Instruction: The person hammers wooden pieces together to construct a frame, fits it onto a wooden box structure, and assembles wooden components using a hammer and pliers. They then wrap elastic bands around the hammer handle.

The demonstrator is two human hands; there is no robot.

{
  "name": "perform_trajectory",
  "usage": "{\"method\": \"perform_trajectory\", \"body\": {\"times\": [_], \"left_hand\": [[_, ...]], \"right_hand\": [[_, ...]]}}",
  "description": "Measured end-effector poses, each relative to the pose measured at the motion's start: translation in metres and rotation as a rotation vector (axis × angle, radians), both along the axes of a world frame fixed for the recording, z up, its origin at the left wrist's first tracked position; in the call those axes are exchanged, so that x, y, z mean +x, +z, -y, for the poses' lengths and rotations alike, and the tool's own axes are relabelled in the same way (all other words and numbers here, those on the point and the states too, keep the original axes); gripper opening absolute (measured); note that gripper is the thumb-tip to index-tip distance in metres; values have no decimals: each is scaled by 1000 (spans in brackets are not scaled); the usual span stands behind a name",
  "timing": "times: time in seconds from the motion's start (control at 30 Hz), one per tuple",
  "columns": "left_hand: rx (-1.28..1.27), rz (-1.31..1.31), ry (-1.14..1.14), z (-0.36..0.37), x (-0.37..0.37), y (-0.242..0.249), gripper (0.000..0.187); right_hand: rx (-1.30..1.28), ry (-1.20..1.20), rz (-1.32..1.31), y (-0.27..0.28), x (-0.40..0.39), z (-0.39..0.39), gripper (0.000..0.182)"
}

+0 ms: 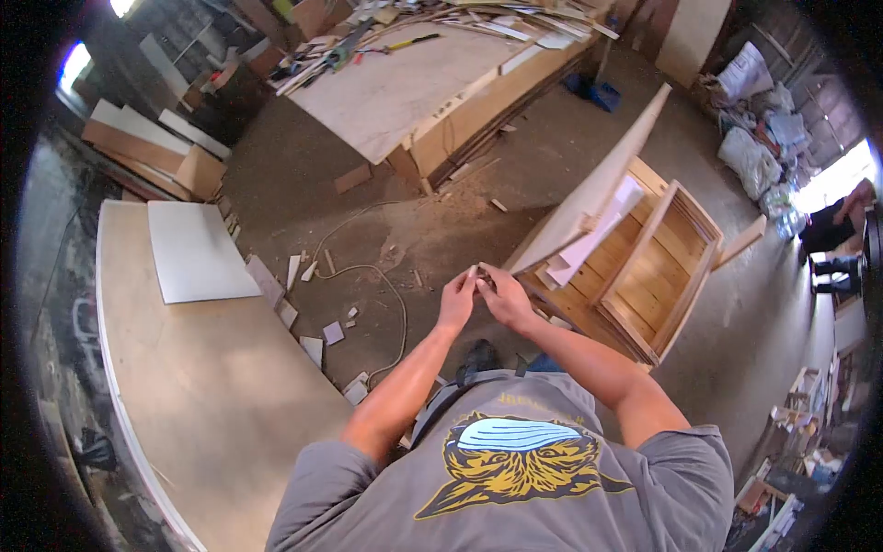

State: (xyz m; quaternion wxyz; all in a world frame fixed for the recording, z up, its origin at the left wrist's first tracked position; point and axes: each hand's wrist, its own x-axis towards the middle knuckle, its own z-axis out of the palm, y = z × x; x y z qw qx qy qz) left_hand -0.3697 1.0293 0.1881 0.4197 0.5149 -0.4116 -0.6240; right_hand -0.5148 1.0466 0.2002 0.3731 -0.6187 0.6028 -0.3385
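Note:
Both hands meet in front of my body, above the floor. My left hand [457,299] has its fingers closed, the tips pressed against those of the other hand. My right hand [505,298] is also closed, thumb and fingers bent together. Something small may be between the fingertips, but it is too small to make out. Just to the right of the hands, a tilted wooden panel [589,198] leans over a wooden frame [676,267] with pale strips beside it.
A workbench [405,83] with wood scraps and tools stands ahead. A large board [212,377] bearing a white panel [198,253] lies left. A cable [395,294] and offcuts lie on the floor. Sacks [745,156] and another person [832,225] are at the right.

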Motion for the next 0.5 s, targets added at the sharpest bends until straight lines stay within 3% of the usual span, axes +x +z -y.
{"method": "perform_trajectory", "body": {"times": [0.07, 0.2, 0.33, 0.5], "left_hand": [[35, -54, 91, 21, 38, -10, 36], [-21, -49, 256, 61, 95, 15, 41], [0, -145, 439, 102, 134, 41, 45], [37, -74, 523, 169, 203, 23, 42]], "right_hand": [[-20, 62, -11, 11, 35, 28, 50], [-57, 142, 38, 36, 100, 83, 48], [-122, 180, 93, 29, 162, 141, 48], [-146, 295, 190, 16, 230, 217, 48]]}}
